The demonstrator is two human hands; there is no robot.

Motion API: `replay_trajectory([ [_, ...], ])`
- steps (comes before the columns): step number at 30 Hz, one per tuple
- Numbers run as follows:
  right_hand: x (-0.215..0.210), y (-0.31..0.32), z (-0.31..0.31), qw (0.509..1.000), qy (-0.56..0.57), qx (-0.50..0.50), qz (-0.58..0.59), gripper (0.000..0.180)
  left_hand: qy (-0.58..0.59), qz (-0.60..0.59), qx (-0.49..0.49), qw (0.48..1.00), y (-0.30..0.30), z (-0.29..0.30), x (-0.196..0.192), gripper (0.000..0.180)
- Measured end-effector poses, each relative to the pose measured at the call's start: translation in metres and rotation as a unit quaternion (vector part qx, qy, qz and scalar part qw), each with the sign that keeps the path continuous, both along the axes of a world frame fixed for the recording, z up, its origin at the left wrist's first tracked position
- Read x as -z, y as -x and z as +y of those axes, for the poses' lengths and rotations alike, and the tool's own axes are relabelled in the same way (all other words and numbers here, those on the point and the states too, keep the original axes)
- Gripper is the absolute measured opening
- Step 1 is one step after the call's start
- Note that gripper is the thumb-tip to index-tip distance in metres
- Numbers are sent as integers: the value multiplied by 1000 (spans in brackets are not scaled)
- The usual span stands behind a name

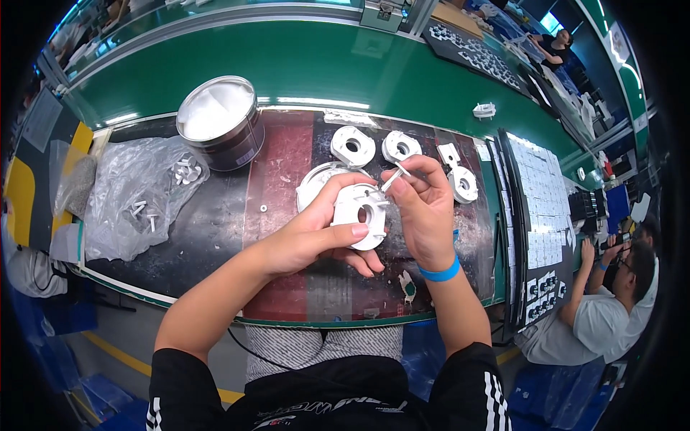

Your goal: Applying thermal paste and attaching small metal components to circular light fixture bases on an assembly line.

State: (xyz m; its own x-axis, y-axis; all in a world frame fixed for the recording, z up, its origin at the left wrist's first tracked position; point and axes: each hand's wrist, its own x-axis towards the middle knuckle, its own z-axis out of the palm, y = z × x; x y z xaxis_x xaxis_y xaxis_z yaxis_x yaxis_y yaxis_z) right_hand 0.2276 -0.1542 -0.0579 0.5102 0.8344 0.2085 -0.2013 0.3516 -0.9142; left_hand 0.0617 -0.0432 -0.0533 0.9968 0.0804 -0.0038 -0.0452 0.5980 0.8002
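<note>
My left hand [302, 244] is closed around a white round plastic housing [348, 207] with a hole through its middle, the thumb lying across its face. Between thumb and fingertips, my right hand [430, 226] pinches a small white plastic pin [392, 179] just above the housing's upper right edge. Whether the pin touches the housing, I cannot tell. A larger white ring-shaped part [310, 185] lies behind my left hand, partly hidden by it. Farther back are similar white housings [352, 146], [401, 146]; another white housing [463, 184] lies to the right of my right hand.
A clear plastic bag [129, 215] holding white pins lies left on the dark work mat [280, 276]. Behind it stands a metal can [233, 147] with white contents. Stacked trays [539, 208] rise at the right edge, near seated people. Beyond the mat runs a green surface [302, 68].
</note>
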Motion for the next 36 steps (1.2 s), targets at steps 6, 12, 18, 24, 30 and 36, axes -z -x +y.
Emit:
replay_trajectory([
  [6, -1, -1, -3, 1000, -12, 8, 22, 27, 10, 8, -3, 1000, -2, -3, -2, 64],
  [12, 0, 0, -2, 998, -24, 34, -41, 24, 16, 12, -19, 1000, -2, -2, -1, 64],
  [18, 2, 0, -5, 993, -17, 50, -107, 23, -2, -9, -32, 999, -4, -4, 2, 65],
  [24, 0, 4, -4, 990, -17, 66, -124, 23, -1, -21, -25, 999, -5, -5, 4, 62],
  [30, -2, 6, -4, 994, -20, 62, -92, 21, -18, -21, -33, 999, -6, -5, 5, 60],
  [36, 1, 3, -2, 999, 12, 30, 6, 19, -26, -22, -46, 998, -7, -6, 8, 58],
])
